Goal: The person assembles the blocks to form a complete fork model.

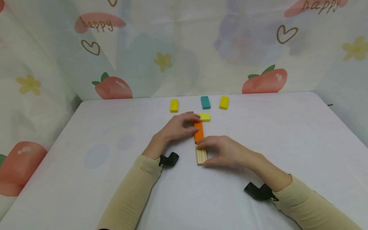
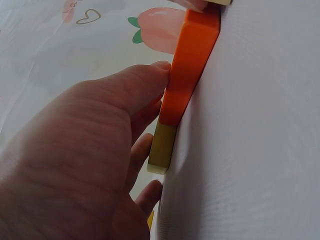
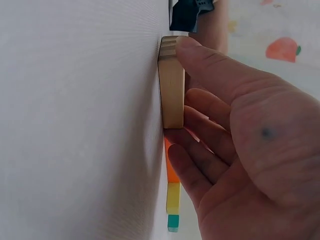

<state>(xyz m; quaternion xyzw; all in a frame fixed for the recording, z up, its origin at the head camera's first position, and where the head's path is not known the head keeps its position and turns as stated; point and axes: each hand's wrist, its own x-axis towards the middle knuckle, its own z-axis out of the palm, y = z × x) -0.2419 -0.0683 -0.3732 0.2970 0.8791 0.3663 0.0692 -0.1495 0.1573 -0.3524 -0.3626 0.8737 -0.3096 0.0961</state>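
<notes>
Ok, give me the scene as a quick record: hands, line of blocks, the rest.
Left hand: thumb touches the orange block
Right hand: holds the wooden block, thumb at its near end
Line, near to far: wooden block, orange block, crosswise yellow block
Farther back, left to right: left yellow block, teal block, right yellow block
Surface: white tabletop

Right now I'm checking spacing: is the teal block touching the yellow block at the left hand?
Apart. The head view shows a strip of white tabletop between the teal block and the yellow block.
</notes>
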